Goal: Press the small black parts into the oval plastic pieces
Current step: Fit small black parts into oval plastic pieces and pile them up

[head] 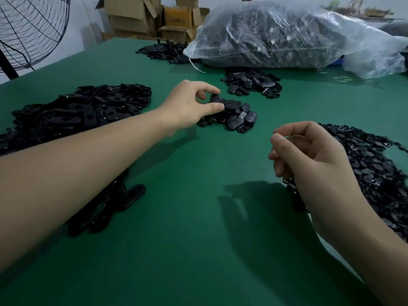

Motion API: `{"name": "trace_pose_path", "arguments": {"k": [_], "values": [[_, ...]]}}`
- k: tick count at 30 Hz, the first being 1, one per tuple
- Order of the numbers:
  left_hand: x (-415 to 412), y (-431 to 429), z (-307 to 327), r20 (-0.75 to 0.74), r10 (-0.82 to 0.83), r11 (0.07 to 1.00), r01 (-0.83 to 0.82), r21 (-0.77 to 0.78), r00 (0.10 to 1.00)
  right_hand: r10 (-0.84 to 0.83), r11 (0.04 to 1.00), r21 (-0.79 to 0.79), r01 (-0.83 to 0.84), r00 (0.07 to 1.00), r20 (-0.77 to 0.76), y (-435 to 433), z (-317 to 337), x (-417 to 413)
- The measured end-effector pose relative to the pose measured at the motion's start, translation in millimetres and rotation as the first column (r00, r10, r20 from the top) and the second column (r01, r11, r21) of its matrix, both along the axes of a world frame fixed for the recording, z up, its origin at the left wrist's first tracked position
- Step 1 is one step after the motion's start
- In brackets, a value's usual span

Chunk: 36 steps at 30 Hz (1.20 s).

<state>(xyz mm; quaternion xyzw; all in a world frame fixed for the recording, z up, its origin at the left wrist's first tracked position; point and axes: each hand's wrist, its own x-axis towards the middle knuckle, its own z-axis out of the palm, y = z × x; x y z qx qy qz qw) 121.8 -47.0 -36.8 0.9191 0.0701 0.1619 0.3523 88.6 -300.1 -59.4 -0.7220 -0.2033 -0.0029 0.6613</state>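
Head cam: I've got a green surface (187, 228) with black plastic heaped all over it.

L hand (187, 106) is reached fwd to the centre heap (237, 119) of small black parts. Its thumb and index finger pinch one small black part (216, 99) at the top-left of that heap. I can't tell if the part is lifted clear or touching the ones under it.

R hand (309, 157) hovers nearer me, over the surface, just beside the left edge of the right heap (375, 171), which is thin dark oval-ish bits. Its fingers are curled in with the thumb against them. It's blurred, so I can't tell whether it's holding anything.

The oval pieces lie mostly in a big left heap (77, 109), flat, w/ a cut-out in each. A few more, the near ovals (130, 197), poke out from under the L forearm.

Further back there's a far heap (251, 83) of black parts right in front of a clear plastic bag (287, 34) stuffed w/ dark parts. Another back heap (163, 50) sits to the bag's left.

Off the surface there are cardboard boxes (141, 16) at the wall and a wire-guard fan (28, 29) at top left.
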Motion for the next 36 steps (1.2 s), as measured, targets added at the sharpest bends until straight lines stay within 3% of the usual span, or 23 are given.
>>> {"name": "trace_pose_path", "arguments": {"k": [4,8,11,14,16,19,22,28,36], "values": [[35,6,-7,-0.064,0.102,0.995,-0.1,0.023,0.993,-0.046,0.999,0.01,0.046,0.999,0.008,-3,1,7],[41,7,-8,-0.157,0.042,0.999,-0.039,0.022,0.987,-0.11,0.994,-0.015,0.111,0.993,0.041,-11,5,17],[35,12,1,-0.169,0.0,1.0,-0.005,-0.026,0.986,-0.183,0.951,-0.208,0.229,0.959,0.215,-19,7,24],[20,25,18,-0.179,0.028,0.999,-0.021,0.041,0.983,-0.11,0.735,-0.551,0.396,0.871,0.479,-24,6,27],[5,38,30,-0.26,0.047,0.984,0.0,0.178,0.965,-0.017,0.56,-0.684,0.467,0.832,0.554,-24,2,27],[-15,63,42,-0.362,0.13,0.916,0.029,0.4,0.923,0.056,0.387,-0.783,0.487,0.835,0.547,-21,1,25],[-29,85,42,-0.367,0.249,0.828,0.0,0.561,0.896,0.1,0.303,-0.813,0.496,0.832,0.545,-19,-2,25],[-33,96,26,-0.371,0.339,0.742,-0.003,0.67,0.865,0.11,0.277,-0.822,0.498,0.834,0.541,-17,-2,27],[-30,97,16,-0.266,0.336,0.691,-0.045,0.721,0.904,0.103,0.367,-0.781,0.505,0.812,0.574,-20,-1,30]]}}
